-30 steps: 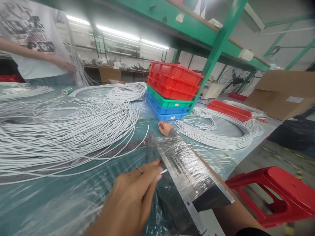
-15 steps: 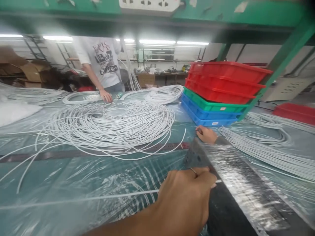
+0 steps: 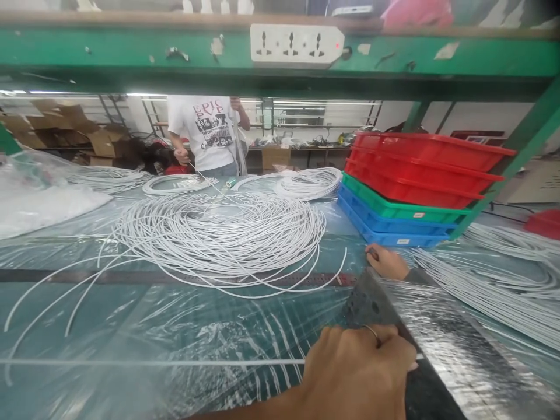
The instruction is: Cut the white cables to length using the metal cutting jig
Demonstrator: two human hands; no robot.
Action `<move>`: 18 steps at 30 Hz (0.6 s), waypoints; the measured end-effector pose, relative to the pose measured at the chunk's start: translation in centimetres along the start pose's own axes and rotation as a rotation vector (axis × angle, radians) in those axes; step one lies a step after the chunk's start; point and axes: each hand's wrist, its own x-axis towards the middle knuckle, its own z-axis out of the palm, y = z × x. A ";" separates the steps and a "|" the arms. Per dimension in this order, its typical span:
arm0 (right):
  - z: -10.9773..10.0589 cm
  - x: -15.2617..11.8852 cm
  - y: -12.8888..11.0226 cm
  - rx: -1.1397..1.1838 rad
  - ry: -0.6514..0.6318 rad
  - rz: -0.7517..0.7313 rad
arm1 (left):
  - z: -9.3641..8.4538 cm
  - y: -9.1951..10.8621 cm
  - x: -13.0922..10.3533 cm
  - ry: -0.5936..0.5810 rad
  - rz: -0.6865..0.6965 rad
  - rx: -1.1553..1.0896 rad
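My left hand (image 3: 361, 367), with a ring on one finger, is closed around a white cable (image 3: 175, 362) that runs in from the left edge of the view. The cable's short end shows past my fingertips, against the dark side of a box-shaped machine (image 3: 464, 332) with a shiny metallic top. Beyond the machine, my right hand (image 3: 387, 262) is closed around something small and dark that I cannot make out. A large loose coil of white cable (image 3: 223, 233) lies on the table in front, with several loose ends reaching toward me.
Stacked red, green and blue trays (image 3: 411, 192) stand behind my right hand. More white cables (image 3: 494, 297) lie at right. A metal ruler (image 3: 144, 277) crosses the plastic-covered table. A co-worker (image 3: 210, 134) stands across it. A power strip (image 3: 295, 45) hangs on the green shelf overhead.
The view has shifted, so the scene sits lower and further right. The co-worker's hand has risen from the table with a thin strand in it. Both my hands keep their hold beside the machine.
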 end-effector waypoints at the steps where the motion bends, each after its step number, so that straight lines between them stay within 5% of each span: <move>1: 0.0 0.0 0.0 0.001 -0.002 0.000 | 0.0 0.0 0.1 -0.014 -0.010 0.014; 8: 0.1 0.1 0.1 -0.003 -0.017 -0.001 | 0.4 -0.2 0.3 -0.002 -0.036 -0.024; 13: 0.2 0.3 0.2 0.029 0.003 -0.004 | 0.8 -0.1 0.6 -0.113 -0.133 0.042; 18: 0.6 0.5 0.3 0.068 0.034 -0.010 | 2.7 -0.7 0.3 -0.035 -0.188 0.102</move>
